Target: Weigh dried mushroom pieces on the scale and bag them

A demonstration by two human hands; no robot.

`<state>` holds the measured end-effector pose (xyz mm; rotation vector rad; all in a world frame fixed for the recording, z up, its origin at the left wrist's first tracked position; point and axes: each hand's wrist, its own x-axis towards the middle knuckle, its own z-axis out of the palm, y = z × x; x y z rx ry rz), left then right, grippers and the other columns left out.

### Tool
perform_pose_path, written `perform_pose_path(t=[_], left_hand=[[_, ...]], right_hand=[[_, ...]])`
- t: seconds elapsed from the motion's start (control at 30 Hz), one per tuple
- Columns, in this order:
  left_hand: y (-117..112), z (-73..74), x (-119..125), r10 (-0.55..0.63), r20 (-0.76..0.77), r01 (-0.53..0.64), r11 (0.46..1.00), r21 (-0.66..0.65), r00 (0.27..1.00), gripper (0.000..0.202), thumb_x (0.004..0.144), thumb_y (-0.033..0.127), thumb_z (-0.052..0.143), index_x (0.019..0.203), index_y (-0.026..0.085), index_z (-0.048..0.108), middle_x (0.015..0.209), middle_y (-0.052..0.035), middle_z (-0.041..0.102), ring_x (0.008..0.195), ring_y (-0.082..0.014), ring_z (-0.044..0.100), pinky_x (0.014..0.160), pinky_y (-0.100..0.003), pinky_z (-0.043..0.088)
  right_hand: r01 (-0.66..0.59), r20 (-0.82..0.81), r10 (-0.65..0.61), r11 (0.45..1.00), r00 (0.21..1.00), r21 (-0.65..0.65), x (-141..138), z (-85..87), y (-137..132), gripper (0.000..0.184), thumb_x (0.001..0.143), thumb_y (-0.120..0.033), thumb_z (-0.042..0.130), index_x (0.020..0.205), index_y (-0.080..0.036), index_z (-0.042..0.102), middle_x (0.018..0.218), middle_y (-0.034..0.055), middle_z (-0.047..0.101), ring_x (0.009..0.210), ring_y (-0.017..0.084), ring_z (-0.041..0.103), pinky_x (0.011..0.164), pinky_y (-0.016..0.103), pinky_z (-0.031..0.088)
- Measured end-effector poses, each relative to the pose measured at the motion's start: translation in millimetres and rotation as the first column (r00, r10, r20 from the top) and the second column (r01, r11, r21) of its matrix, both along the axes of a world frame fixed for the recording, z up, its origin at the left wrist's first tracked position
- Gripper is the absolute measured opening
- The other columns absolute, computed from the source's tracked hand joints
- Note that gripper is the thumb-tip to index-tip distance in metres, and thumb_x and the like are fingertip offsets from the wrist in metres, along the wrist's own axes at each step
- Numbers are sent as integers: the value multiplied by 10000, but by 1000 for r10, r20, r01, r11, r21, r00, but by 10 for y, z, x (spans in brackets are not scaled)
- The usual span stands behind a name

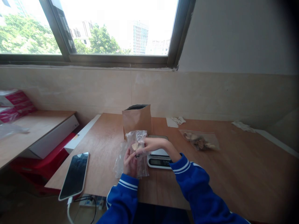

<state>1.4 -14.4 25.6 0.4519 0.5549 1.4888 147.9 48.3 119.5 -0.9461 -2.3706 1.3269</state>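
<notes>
One clear plastic bag [142, 166], upright, long axis vertical, pinched between left hand [129, 163] and right hand [151, 144].

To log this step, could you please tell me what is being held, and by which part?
Both hands hold a clear plastic bag at about its middle, the left hand and right hand meeting below its crumpled top.
</notes>
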Motion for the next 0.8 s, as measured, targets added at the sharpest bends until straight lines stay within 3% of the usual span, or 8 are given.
perform_pose_path(t=[0.13,0.23,0.37,0.6,0.8], left_hand=[[6,-23,-10,-24,10,24,1000,-7,1000,428,697,80,620,1117,161,633,1002,-70,707,946,-222,660,848,-325,506],[21,-33,-13,-42,32,43,999,-20,999,346,695,92,608,1033,140,665,948,-76,716,853,-204,671,776,-303,521],[31,-18,2,17,73,-13,999,-49,997,312,702,69,587,985,165,677,930,-53,723,892,-182,669,801,-268,524],[17,31,13,57,59,-53,996,-75,997,466,741,80,600,1195,188,592,1037,-66,711,974,-206,667,887,-309,508],[19,22,19,84,48,-79,992,-97,995,349,735,76,627,1066,182,653,969,-59,726,937,-205,679,852,-301,528]], right_hand=[[-73,5,73,997,997,21,-17,-10,-23,331,697,-467,704,819,-161,667,690,-16,612,647,126,536,558,203,433],[-45,32,42,993,999,105,-34,10,-22,341,709,-472,696,809,-149,654,735,-5,602,648,118,512,546,202,415],[2,28,-7,983,1000,185,-42,29,-10,339,762,-462,649,850,-135,641,787,3,597,647,110,500,530,199,400],[67,-84,-57,989,995,129,-31,-44,1,334,787,-375,641,1035,-151,627,944,48,662,786,169,604,649,249,481],[109,-137,-91,986,986,128,-45,-55,-4,297,798,-319,624,1043,-152,626,998,65,664,853,193,618,719,284,499]])
